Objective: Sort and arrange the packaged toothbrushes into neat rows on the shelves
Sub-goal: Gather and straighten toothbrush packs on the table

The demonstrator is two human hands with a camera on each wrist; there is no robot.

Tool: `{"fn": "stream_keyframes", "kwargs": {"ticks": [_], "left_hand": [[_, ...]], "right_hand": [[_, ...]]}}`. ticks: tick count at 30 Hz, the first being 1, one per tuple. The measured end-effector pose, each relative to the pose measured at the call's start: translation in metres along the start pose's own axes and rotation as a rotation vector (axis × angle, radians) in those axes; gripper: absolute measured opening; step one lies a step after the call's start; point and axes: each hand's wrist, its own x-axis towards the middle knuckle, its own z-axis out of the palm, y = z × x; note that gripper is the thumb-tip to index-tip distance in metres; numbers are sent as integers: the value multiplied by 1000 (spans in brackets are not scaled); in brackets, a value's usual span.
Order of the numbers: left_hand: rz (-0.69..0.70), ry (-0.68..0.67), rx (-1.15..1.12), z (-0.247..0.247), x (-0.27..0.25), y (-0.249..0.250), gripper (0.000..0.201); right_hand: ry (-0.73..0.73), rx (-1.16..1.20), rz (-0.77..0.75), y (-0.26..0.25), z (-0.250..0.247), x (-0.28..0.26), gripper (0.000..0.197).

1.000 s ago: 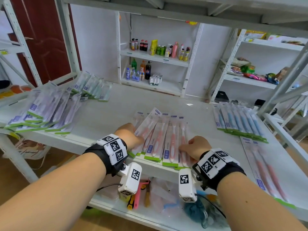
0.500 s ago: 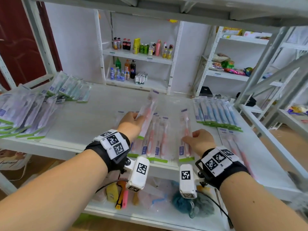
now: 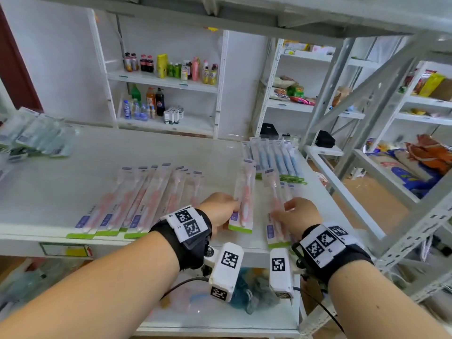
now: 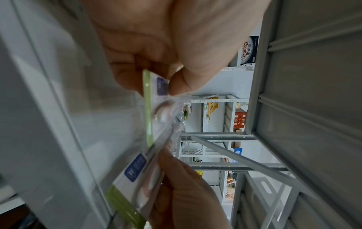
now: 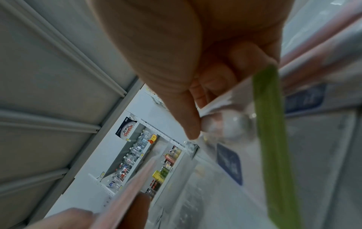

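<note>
My left hand [image 3: 228, 211] pinches the lower end of a pink packaged toothbrush [image 3: 243, 199], lifted off the white shelf [image 3: 97, 152]. In the left wrist view thumb and fingers [image 4: 176, 83] pinch its green-edged card [image 4: 149, 108]. My right hand [image 3: 285, 212] holds a second pink pack [image 3: 274, 204] just to the right; its fingers [image 5: 215, 80] curl on the clear wrapper [image 5: 231, 124]. A row of pink packs [image 3: 137, 201] lies on the shelf to the left. Blue packs [image 3: 276, 157] lie in a row at the back right.
A loose heap of other toothbrush packs [image 3: 36, 140] lies at the shelf's far left. Grey metal uprights and braces [image 3: 367, 94] stand close on the right. Shelves with bottles [image 3: 171, 67] and snacks are behind. A lower shelf [image 3: 220, 321] holds cleaning items.
Both hands lifted one pink pack each out of the pink group and carried them rightward, toward the blue row. The remaining pink packs stay on the left.
</note>
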Motion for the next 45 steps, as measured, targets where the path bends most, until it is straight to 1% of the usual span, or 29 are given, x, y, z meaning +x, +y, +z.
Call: {"fn": "stream_keyframes", "kwargs": {"ticks": [3,6,10,13,17,21,26,28,31,35,36,39,41,43,45], "left_hand": [[-30,-77,27,12,8,-5,20],[-64,-115,26,20,14,-9,17],[-89,-133,-6,27,19,-11,13],[-100,-145,-11,32,21,-13,12],[-92,-143,36,37,25,-14,12],[-85,-140,104,38,28,-16,10],[-42,-140,208,39,32,-18,11],[-16,-146,239,39,32,-19,8],[11,-147,270,38,31,-19,16],[46,-128,340,39,28,-19,15],[53,-115,367,39,27,-19,20],[63,-95,416,41,26,-18,48],[66,-91,457,42,26,-17,63],[61,-86,500,42,26,-16,72],[75,-81,518,43,26,-15,73]], "right_hand": [[-16,-65,-1,7,-2,6,26],[-37,-116,-4,10,-2,9,27],[-46,-214,-14,13,-3,14,27],[-51,-274,-22,13,-4,15,32],[-68,-352,-56,14,-4,15,43],[-45,-412,-72,15,-2,14,43],[-71,-410,-74,14,0,13,37],[-72,-402,-85,14,0,12,36],[-76,-391,-103,15,-1,11,36],[-59,-319,-98,18,-5,8,41],[-50,-289,-98,20,-7,8,42],[-18,-188,-121,27,-12,5,40],[21,-144,-142,31,-14,2,38],[52,-149,-160,36,-15,-1,39],[57,-139,-167,40,-15,-3,42]]}}
